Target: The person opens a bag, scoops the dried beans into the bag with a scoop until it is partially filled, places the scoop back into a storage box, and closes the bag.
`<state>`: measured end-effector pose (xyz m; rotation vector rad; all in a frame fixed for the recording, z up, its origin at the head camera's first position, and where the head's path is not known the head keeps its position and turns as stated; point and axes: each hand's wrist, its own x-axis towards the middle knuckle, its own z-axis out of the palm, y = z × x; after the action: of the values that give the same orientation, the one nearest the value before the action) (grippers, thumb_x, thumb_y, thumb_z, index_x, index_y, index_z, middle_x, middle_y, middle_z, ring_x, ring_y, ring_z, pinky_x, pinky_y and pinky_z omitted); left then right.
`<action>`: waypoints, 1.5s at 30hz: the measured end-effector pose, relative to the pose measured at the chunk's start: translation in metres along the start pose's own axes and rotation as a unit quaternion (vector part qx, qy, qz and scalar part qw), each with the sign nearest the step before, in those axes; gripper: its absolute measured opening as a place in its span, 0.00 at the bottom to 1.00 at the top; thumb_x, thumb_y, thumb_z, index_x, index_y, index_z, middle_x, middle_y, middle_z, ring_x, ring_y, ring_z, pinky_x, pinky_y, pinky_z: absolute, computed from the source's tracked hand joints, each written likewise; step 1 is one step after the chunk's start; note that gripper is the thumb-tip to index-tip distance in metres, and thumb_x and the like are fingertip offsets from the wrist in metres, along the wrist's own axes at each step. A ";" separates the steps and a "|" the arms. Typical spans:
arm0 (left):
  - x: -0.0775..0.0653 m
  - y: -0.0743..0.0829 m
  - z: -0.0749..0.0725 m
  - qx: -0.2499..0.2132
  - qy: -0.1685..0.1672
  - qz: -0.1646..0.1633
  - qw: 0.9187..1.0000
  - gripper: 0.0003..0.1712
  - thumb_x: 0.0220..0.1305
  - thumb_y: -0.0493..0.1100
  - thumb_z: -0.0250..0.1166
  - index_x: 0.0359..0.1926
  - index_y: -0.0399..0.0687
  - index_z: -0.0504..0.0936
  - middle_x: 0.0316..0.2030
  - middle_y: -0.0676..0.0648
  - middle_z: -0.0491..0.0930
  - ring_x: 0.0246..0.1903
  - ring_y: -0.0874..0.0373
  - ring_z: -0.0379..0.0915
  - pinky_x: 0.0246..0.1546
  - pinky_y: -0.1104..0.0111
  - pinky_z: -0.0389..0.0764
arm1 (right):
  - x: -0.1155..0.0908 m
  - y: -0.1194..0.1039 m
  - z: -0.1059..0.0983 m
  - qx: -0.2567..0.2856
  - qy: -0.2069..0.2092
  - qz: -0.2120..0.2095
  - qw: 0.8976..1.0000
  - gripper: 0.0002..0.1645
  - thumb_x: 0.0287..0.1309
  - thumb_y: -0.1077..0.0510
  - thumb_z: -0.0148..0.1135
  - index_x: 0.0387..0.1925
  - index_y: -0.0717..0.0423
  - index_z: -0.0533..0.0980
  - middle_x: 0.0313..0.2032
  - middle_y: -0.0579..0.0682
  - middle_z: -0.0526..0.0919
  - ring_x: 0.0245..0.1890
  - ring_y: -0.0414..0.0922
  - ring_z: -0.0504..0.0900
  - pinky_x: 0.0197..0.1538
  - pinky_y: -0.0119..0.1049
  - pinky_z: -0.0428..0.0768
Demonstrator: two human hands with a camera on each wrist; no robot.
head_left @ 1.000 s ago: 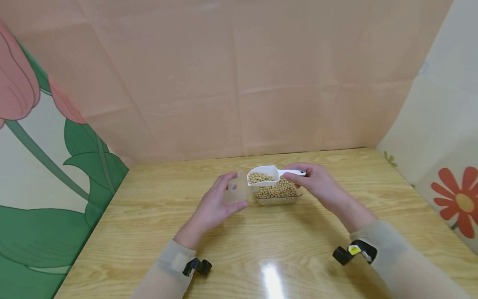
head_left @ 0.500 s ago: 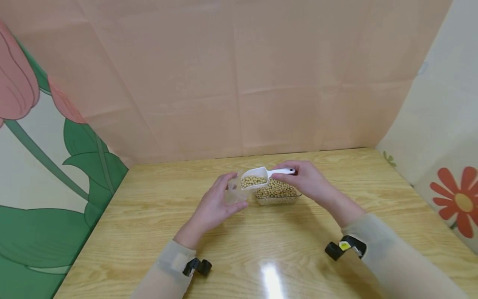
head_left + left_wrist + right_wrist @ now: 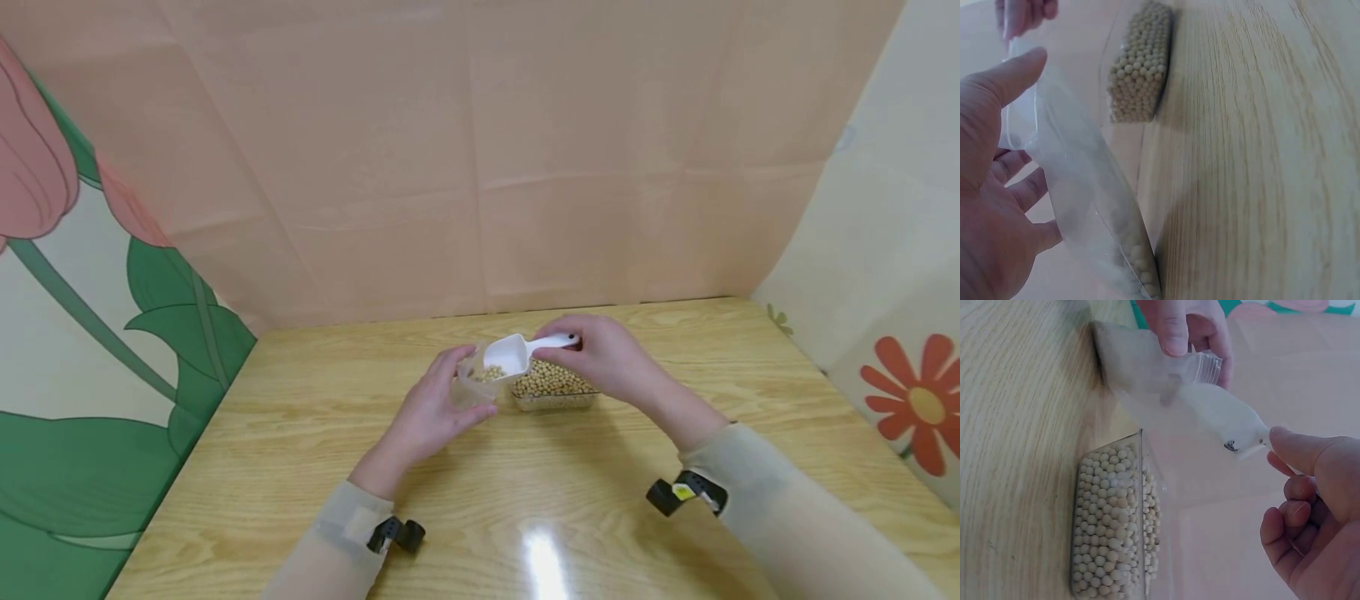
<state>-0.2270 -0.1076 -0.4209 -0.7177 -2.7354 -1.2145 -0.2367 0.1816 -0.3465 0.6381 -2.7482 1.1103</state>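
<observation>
My left hand grips a clear zip-lock bag near its mouth, thumb on one side and fingers on the other. Some soybeans lie at the bottom of the bag. Between thumb and fingers, my right hand pinches the handle of a white plastic scoop. The scoop is tilted down to the left, its front inside the bag's mouth, with a few soybeans at its lip. Behind and right of the bag, a clear box full of soybeans stands on the table.
The wood-grain table meets a pinkish cloth backdrop at its far edge. Flower-patterned panels stand on both sides. A wrist camera is strapped to each forearm.
My right hand has moved left with the scoop, bringing it into the bag's mouth and tipping it. Most soybeans have left the scoop. The left hand has stayed in place.
</observation>
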 end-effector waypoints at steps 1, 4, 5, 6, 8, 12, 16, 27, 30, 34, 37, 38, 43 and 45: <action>0.000 0.000 0.000 -0.001 0.001 0.000 1.000 0.55 0.65 0.53 0.83 0.85 0.52 0.62 0.77 0.45 0.70 0.70 0.44 0.73 0.69 0.43 0.77 | 0.000 -0.001 0.000 -0.006 0.004 -0.007 1.000 0.13 0.71 0.51 0.78 0.52 0.51 0.91 0.42 0.46 0.91 0.35 0.44 0.85 0.40 0.42 0.85; 0.001 0.001 0.000 -0.002 0.003 0.000 1.000 0.55 0.65 0.53 0.84 0.84 0.52 0.62 0.76 0.44 0.71 0.68 0.44 0.74 0.66 0.45 0.80 | 0.000 -0.005 0.000 -0.018 0.014 -0.023 0.999 0.12 0.69 0.52 0.79 0.51 0.51 0.91 0.43 0.47 0.91 0.36 0.43 0.86 0.41 0.43 0.86; 0.001 0.001 0.000 -0.002 0.004 -0.001 1.000 0.55 0.65 0.53 0.84 0.84 0.52 0.62 0.76 0.44 0.71 0.68 0.44 0.75 0.65 0.45 0.80 | 0.000 -0.006 0.000 -0.021 0.016 -0.027 0.999 0.12 0.69 0.52 0.79 0.50 0.51 0.91 0.43 0.47 0.91 0.36 0.43 0.86 0.41 0.43 0.86; 0.001 0.001 0.000 -0.002 0.003 -0.003 1.000 0.55 0.65 0.53 0.84 0.84 0.52 0.62 0.75 0.44 0.71 0.68 0.45 0.75 0.65 0.45 0.81 | -0.001 -0.007 -0.001 -0.022 0.018 -0.030 0.999 0.12 0.69 0.52 0.79 0.50 0.51 0.91 0.43 0.48 0.92 0.36 0.43 0.87 0.41 0.43 0.86; 0.001 0.001 0.000 -0.002 0.004 -0.005 1.000 0.56 0.65 0.53 0.84 0.84 0.51 0.62 0.75 0.44 0.71 0.67 0.45 0.75 0.63 0.46 0.82 | -0.001 -0.008 -0.001 -0.023 0.020 -0.031 0.999 0.12 0.69 0.52 0.79 0.50 0.51 0.91 0.44 0.48 0.92 0.36 0.44 0.87 0.41 0.43 0.86; 0.001 0.001 0.000 -0.004 0.005 -0.002 1.000 0.55 0.66 0.54 0.83 0.84 0.50 0.63 0.75 0.44 0.71 0.66 0.45 0.75 0.62 0.46 0.82 | -0.002 -0.008 -0.002 -0.018 0.023 -0.024 0.999 0.13 0.70 0.53 0.79 0.51 0.52 0.91 0.45 0.49 0.92 0.36 0.44 0.87 0.41 0.42 0.86; 0.001 0.002 -0.001 -0.005 0.005 -0.002 1.000 0.55 0.65 0.53 0.83 0.84 0.51 0.63 0.74 0.44 0.72 0.66 0.46 0.76 0.61 0.47 0.83 | -0.003 -0.006 -0.004 -0.006 0.019 -0.008 1.000 0.14 0.70 0.52 0.79 0.53 0.53 0.91 0.46 0.50 0.91 0.36 0.45 0.86 0.40 0.41 0.86; 0.000 0.002 0.000 -0.006 0.010 -0.008 1.000 0.55 0.65 0.51 0.84 0.84 0.51 0.63 0.78 0.46 0.68 0.72 0.45 0.71 0.72 0.45 0.74 | -0.016 0.013 -0.020 0.053 0.028 0.047 0.997 0.18 0.72 0.47 0.77 0.56 0.51 0.90 0.49 0.52 0.90 0.36 0.47 0.81 0.36 0.35 0.81; 0.000 0.002 0.000 -0.008 0.008 -0.008 1.000 0.55 0.65 0.51 0.84 0.85 0.51 0.62 0.79 0.46 0.68 0.73 0.44 0.71 0.73 0.44 0.73 | -0.022 0.021 -0.025 0.066 0.032 0.071 0.995 0.19 0.73 0.44 0.76 0.56 0.49 0.90 0.47 0.52 0.90 0.36 0.48 0.79 0.35 0.36 0.78; -0.001 0.003 0.000 -0.010 0.006 -0.009 1.000 0.55 0.65 0.52 0.83 0.85 0.52 0.62 0.79 0.46 0.68 0.73 0.44 0.71 0.72 0.43 0.74 | -0.029 0.030 -0.031 0.064 0.038 0.086 0.993 0.21 0.73 0.41 0.74 0.56 0.49 0.89 0.48 0.51 0.90 0.38 0.49 0.79 0.37 0.36 0.79; -0.002 0.003 -0.001 -0.010 0.008 -0.010 1.000 0.55 0.65 0.52 0.83 0.85 0.52 0.62 0.78 0.46 0.68 0.72 0.44 0.72 0.71 0.43 0.75 | -0.033 0.037 -0.035 0.058 0.041 0.087 0.994 0.22 0.73 0.41 0.74 0.57 0.51 0.89 0.51 0.52 0.91 0.40 0.50 0.80 0.38 0.36 0.80; -0.002 0.003 -0.001 -0.010 0.008 -0.009 1.000 0.55 0.65 0.52 0.83 0.85 0.52 0.62 0.78 0.46 0.68 0.72 0.44 0.72 0.71 0.43 0.75 | -0.034 0.039 -0.036 0.056 0.042 0.089 0.994 0.23 0.73 0.41 0.74 0.57 0.51 0.89 0.52 0.52 0.90 0.40 0.50 0.80 0.39 0.36 0.80; -0.001 0.001 -0.001 -0.007 0.003 -0.006 1.000 0.55 0.66 0.53 0.83 0.85 0.53 0.62 0.79 0.47 0.67 0.72 0.44 0.72 0.71 0.44 0.76 | -0.039 0.051 -0.041 0.044 0.042 0.097 0.993 0.23 0.74 0.41 0.73 0.58 0.52 0.89 0.51 0.53 0.90 0.38 0.48 0.79 0.37 0.36 0.78; -0.001 0.000 -0.001 -0.007 0.000 -0.006 1.000 0.55 0.67 0.53 0.82 0.85 0.53 0.61 0.80 0.48 0.67 0.73 0.45 0.71 0.71 0.44 0.75 | -0.041 0.057 -0.042 0.042 0.041 0.095 0.994 0.22 0.74 0.43 0.74 0.57 0.53 0.89 0.51 0.54 0.90 0.38 0.47 0.79 0.36 0.35 0.79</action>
<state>-0.2256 -0.1085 -0.4204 -0.7041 -2.7367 -1.2376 -0.2256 0.2610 -0.3624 0.3346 -2.7498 1.2656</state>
